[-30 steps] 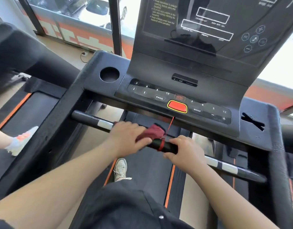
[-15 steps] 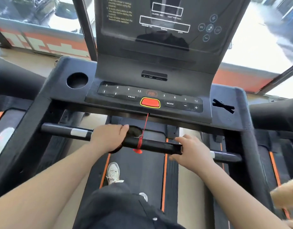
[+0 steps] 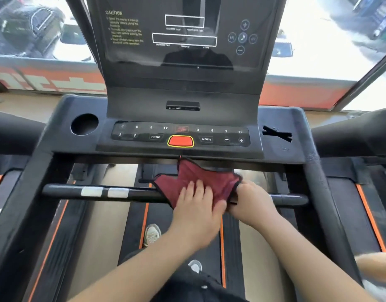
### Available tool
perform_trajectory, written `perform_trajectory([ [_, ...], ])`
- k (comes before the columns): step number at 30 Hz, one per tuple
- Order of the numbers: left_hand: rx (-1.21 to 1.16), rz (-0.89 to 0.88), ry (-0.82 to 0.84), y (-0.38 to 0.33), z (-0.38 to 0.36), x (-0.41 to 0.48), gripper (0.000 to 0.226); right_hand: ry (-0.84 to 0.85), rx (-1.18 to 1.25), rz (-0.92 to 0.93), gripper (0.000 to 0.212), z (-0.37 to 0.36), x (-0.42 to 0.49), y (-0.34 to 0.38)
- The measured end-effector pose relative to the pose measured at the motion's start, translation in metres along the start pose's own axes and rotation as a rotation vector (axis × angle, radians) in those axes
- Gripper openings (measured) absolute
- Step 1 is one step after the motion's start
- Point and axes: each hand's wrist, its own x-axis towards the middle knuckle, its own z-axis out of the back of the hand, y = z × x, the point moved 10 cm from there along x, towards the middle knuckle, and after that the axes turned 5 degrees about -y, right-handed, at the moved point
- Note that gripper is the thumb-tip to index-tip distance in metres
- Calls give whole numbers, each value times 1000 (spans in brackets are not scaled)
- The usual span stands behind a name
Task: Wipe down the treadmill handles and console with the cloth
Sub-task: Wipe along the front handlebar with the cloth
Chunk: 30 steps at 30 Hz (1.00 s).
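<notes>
A maroon cloth (image 3: 202, 174) with a dark hem lies spread over the middle of the treadmill's black front handle bar (image 3: 142, 194). My left hand (image 3: 196, 205) presses on it with fingers laid fairly straight. My right hand (image 3: 252, 199) is just to the right, curled on the bar and holding the cloth's right edge. Two silver sensor patches (image 3: 105, 192) show on the bar's bare left part. Above is the console (image 3: 255, 147) with its button strip, red stop button (image 3: 180, 141) and dark screen (image 3: 183, 57). A red safety cord (image 3: 180, 157) hangs from under the console behind the cloth.
A round cup holder (image 3: 84, 124) sits left of the buttons and a cross-shaped slot (image 3: 277, 134) on the right. Side rails (image 3: 314, 162) flank the belt, where my shoe (image 3: 152, 233) stands. Neighbouring treadmills are on both sides. A blurred pale shape (image 3: 377, 267) is at the lower right edge.
The cloth, bunched under my left hand before, is now spread open over the bar. My left hand has slid right until it meets my right hand, which now holds the cloth's edge.
</notes>
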Motion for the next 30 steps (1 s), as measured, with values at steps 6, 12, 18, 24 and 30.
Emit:
perform_trajectory([
  [6, 263, -113, 53, 6, -21, 15, 64, -36, -112, -46, 31, 5, -10, -31],
  [12, 155, -29, 251, 5, -22, 74, 64, -23, -107, -80, 27, 7, 0, -31],
  [18, 253, -138, -22, 0, -36, 10, 46, -50, -100, -102, 24, 5, 0, -32],
  [24, 279, -80, 99, -6, -20, 50, 60, -49, -77, -125, 30, 5, 1, -37],
  [30, 272, -87, 68, -16, -25, 60, 57, -56, -67, -135, 29, 8, -3, -34],
])
